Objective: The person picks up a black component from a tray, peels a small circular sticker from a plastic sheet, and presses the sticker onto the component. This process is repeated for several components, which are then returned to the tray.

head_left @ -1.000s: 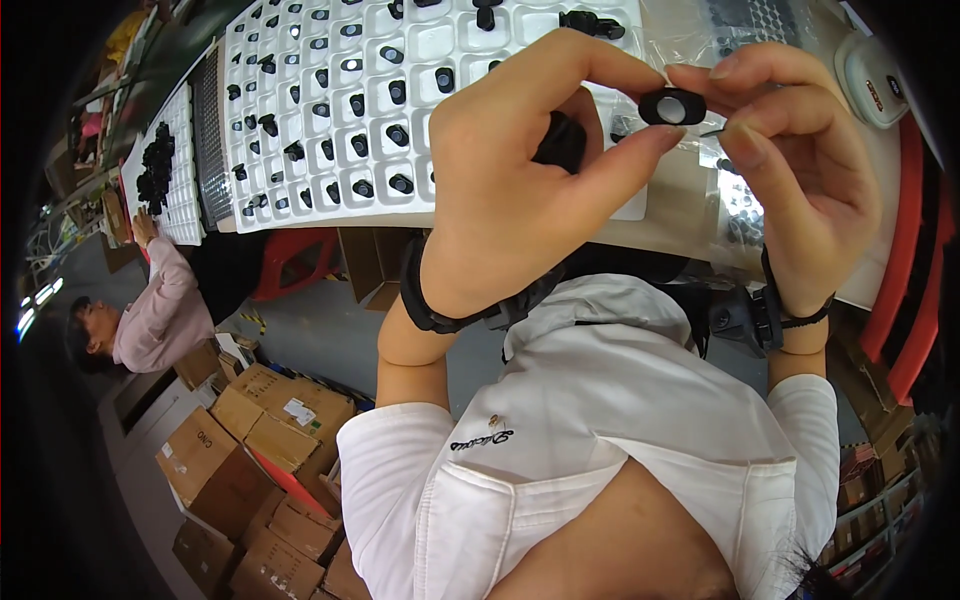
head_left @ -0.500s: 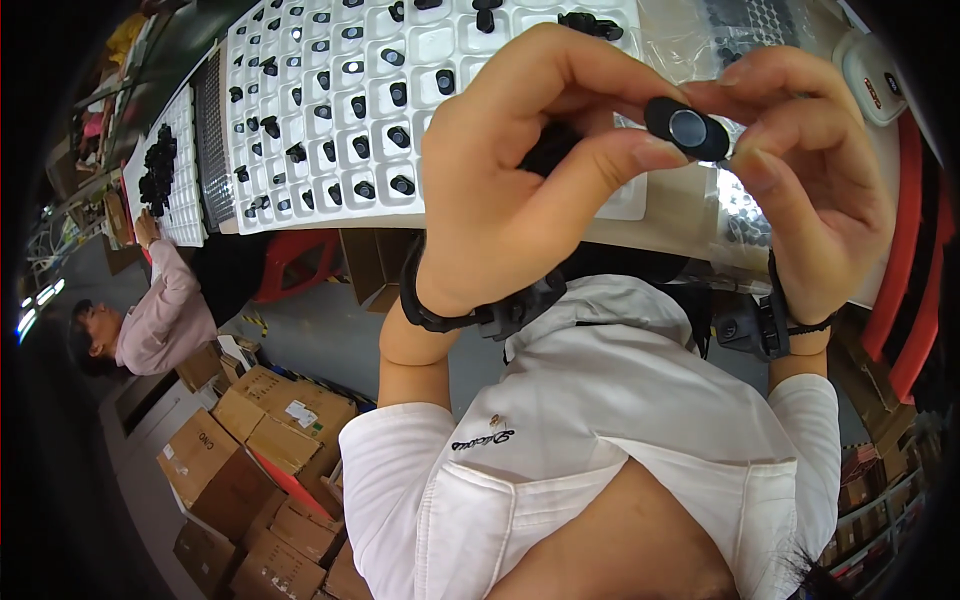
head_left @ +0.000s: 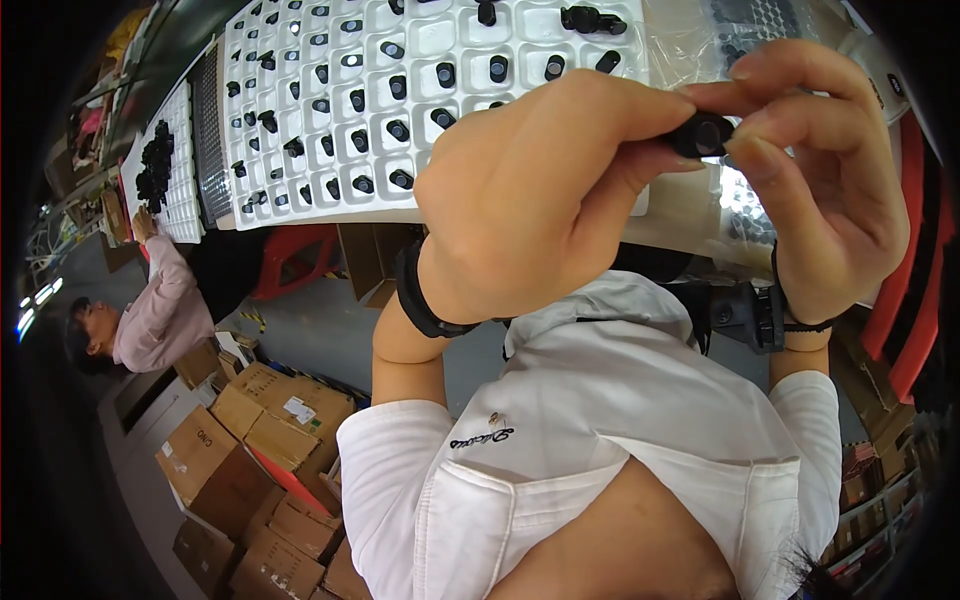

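Between my hands, above the right end of the white tray, is a small black oval part point(head_left: 703, 136) with a round disc in its face. My left hand point(head_left: 525, 205) pinches its left end between thumb and fingers, the back of the hand turned up. Fingertips of my right hand point(head_left: 835, 190) close on its right end. Below and to the left lies the white compartment tray point(head_left: 430, 40), with similar black parts in many of its pockets. My left hand and wrist cover the tray's near right portion.
Clear plastic packs of small round pieces point(head_left: 745, 195) lie right of the tray. A co-worker in a pink top point(head_left: 165, 310) reaches toward another tray with a black pile point(head_left: 155, 170). Cardboard boxes point(head_left: 215, 470) stack at lower left; a red-edged seat point(head_left: 905, 270) stands at right.
My left hand has rolled over, its back now turned more upward. The black part has tilted and its disc looks darker. The right hand keeps nearly the same place.
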